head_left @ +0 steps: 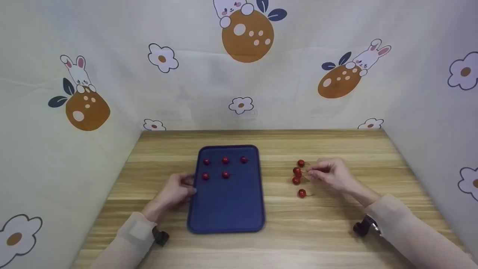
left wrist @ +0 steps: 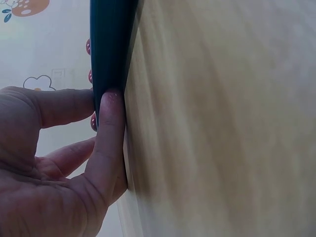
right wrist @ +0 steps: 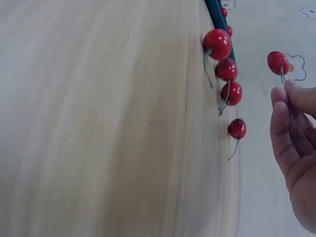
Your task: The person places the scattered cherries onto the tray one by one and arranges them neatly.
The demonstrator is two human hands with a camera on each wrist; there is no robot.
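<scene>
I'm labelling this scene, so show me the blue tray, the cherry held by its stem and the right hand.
Blue tray (head_left: 227, 209): head view, on its bare floor.
Held cherry (right wrist: 277, 62): right wrist view, on the red fruit.
Right hand (head_left: 333, 173): head view, on its back.

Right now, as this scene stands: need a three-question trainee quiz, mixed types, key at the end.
1. How many cherries lie on the blue rectangular tray?
2. True or false: in the head view, the left hand touches the tray's right edge.
3. How does the right hand hold its cherry? A) cupped in the palm; B) by the stem; C) pressed against the tray.

Key:
1. Five: three in the far row, two in the nearer.
2. False; it touches the left edge.
3. B.
</scene>
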